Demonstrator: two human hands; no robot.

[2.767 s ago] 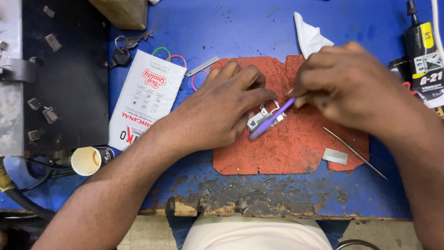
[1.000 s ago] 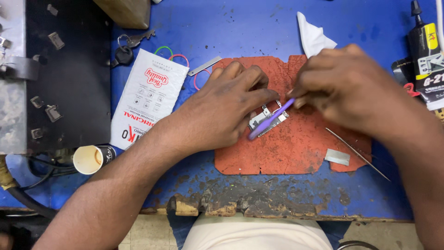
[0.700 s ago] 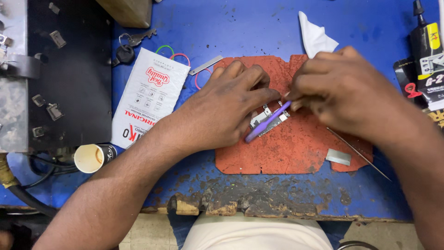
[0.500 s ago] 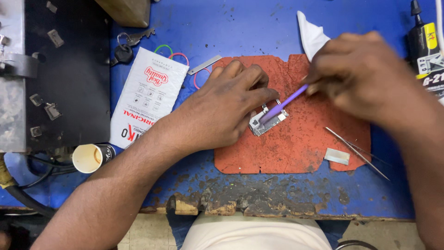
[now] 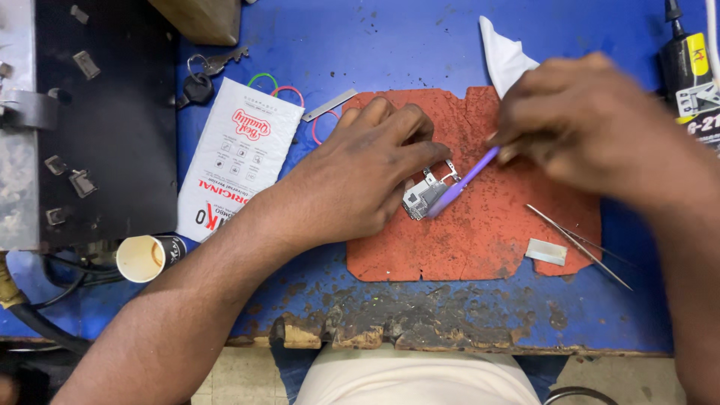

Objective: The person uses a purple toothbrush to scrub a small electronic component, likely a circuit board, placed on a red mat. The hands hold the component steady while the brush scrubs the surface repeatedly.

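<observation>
A small silver metal circuit-board part [image 5: 422, 193] is lying flat on the worn red rubber mat [image 5: 480, 225]. A thin purple plastic stick [image 5: 465, 180] is leaning diagonally, its lower end touching the part's right edge.

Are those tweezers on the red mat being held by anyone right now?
No, the tweezers lie untouched at the red mat's edge, while the right hand holds a purple tool.

Bench is showing one purple tool [image 5: 465, 181], one small circuit board [image 5: 420, 196], one tweezers [image 5: 577, 245], one paper cup [image 5: 140, 259], three rubber bands [image 5: 289, 94].
</observation>
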